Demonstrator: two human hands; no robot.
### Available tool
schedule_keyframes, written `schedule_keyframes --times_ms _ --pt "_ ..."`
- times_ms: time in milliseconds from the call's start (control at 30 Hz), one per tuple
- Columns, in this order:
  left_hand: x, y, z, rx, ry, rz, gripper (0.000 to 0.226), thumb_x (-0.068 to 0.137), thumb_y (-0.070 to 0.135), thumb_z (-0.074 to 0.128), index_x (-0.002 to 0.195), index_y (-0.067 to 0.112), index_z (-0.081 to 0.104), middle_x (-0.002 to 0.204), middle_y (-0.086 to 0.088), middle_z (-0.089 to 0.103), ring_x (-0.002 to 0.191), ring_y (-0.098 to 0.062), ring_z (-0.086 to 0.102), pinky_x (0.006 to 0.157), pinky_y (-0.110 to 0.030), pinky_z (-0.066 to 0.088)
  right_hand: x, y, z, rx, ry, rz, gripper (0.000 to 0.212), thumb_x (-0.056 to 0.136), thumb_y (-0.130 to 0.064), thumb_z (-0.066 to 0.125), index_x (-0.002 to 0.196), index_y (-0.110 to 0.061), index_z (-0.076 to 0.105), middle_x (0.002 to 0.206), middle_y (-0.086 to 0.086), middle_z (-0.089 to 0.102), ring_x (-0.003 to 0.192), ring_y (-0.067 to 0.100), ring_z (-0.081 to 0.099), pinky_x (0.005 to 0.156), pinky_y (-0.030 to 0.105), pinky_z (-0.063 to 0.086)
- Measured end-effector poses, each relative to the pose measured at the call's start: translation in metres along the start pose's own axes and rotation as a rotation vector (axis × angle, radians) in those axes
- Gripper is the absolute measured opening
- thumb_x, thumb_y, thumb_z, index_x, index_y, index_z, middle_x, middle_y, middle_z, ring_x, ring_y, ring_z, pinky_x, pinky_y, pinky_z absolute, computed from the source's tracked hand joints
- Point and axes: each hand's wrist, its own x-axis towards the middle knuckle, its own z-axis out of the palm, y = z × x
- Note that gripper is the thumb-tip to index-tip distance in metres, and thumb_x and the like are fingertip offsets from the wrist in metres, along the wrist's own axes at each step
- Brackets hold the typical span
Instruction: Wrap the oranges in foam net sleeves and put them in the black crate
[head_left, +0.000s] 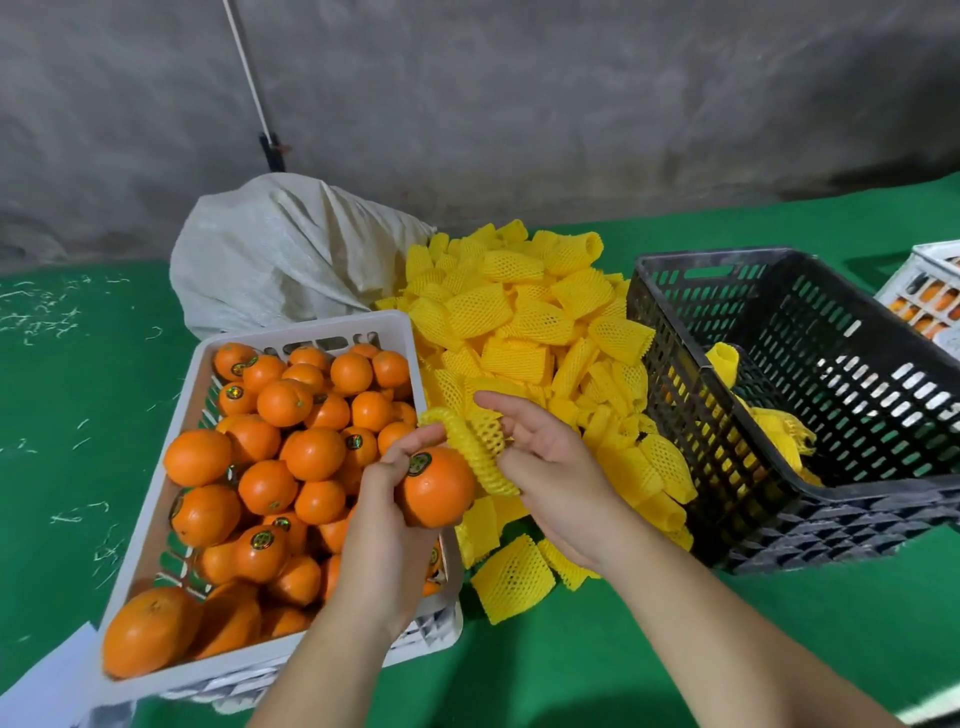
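My left hand (384, 525) grips an orange (437, 488) with a round sticker, above the right edge of the white crate (156, 499) full of oranges. A yellow foam net sleeve (475, 452) is stretched around the fingers of my right hand (550, 467), its open ring touching the orange's right side. A pile of loose yellow sleeves (524, 322) lies behind my hands. The black crate (810, 519) stands at the right and holds a few sleeved oranges (779, 431) near its left wall.
A white woven sack (275, 254) sits behind the white crate. Another white crate (930, 296) with oranges shows at the far right edge. Green cloth (67, 405) covers the table, with a grey wall behind. White paper (52, 686) lies at the lower left.
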Motion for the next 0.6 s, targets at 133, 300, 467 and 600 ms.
schedule_keyframes --times_ms 133,300,467,600 --pt "-0.004 0.006 -0.006 -0.061 0.034 0.053 0.041 0.108 -0.005 0.047 0.117 0.024 0.075 0.13 -0.003 0.062 0.077 -0.007 0.073 0.059 -0.027 0.058 -0.008 -0.004 -0.004 0.056 -0.017 0.054 0.053 0.093 -0.002 0.061 0.137 -0.032 0.063 0.127 0.005 0.067 0.103 0.019 0.067 0.095 0.044 0.056" --pt "-0.012 0.021 -0.009 -0.309 0.002 -0.068 0.026 0.084 0.039 0.073 0.104 0.025 0.081 0.11 -0.006 0.07 0.076 -0.021 0.072 0.061 -0.036 0.056 -0.014 -0.005 -0.001 0.034 -0.061 0.067 0.016 0.09 -0.028 0.078 0.104 -0.034 0.076 0.11 0.01 0.076 0.097 0.025 0.068 0.085 0.046 0.056" --pt "-0.01 0.024 -0.011 -0.186 0.078 0.015 0.024 0.101 0.037 0.058 0.113 0.028 0.076 0.111 -0.004 0.079 0.082 -0.016 0.076 0.063 -0.033 0.057 -0.018 -0.011 0.005 0.095 0.099 0.0 0.02 0.094 -0.025 0.065 0.103 -0.039 0.077 0.102 -0.007 0.077 0.079 0.011 0.062 0.066 0.029 0.048" --pt "-0.015 0.017 -0.005 -0.025 0.04 0.045 0.031 0.096 0.047 0.057 0.114 0.033 0.077 0.115 -0.004 0.079 0.09 -0.02 0.076 0.068 -0.039 0.061 -0.02 -0.011 0.01 0.063 0.012 0.013 0.028 0.086 -0.019 0.059 0.1 -0.037 0.075 0.108 0.005 0.077 0.091 0.016 0.068 0.08 0.039 0.055"
